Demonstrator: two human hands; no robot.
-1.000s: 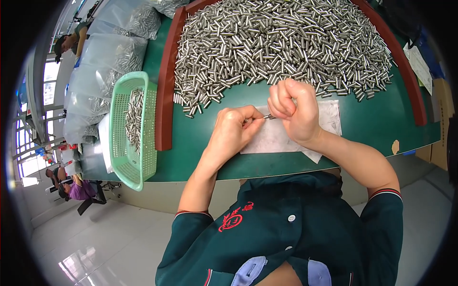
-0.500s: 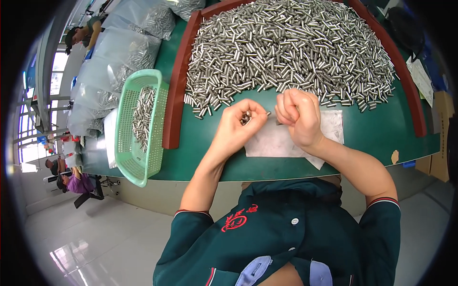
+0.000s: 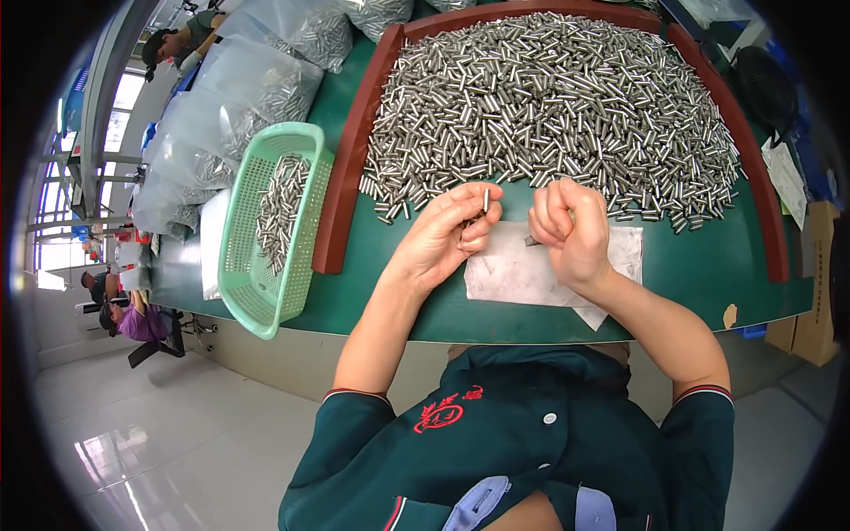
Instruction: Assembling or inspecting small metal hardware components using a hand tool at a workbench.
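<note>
My left hand [image 3: 443, 234] is closed, pinching a short shiny metal pin [image 3: 486, 201] upright between thumb and forefinger, with the other fingers curled in. Close by on its right, my right hand [image 3: 575, 232] makes a loose fist, and the grey end of a metal pin [image 3: 531, 240] pokes out beneath its fingers. Whatever else lies in that palm is hidden. Under both hands, a smudged white cloth or paper [image 3: 509, 270] lies on the green table. Just beyond them spreads a large heap of metal pins [image 3: 549, 106].
Red-brown rails [image 3: 350, 168] border the heap. To the left stands a green plastic basket [image 3: 305, 252] part filled with pins, and clear bags of pins [image 3: 279, 84] line the table behind it. Papers [image 3: 784, 181] and a cardboard box [image 3: 823, 265] are at right. A co-worker [image 3: 181, 40] is at far left.
My left hand has turned, now showing a pin upright at its fingertips; the pieces seen in its palm are mostly hidden. My right hand stays closed. The whole view has shifted slightly.
</note>
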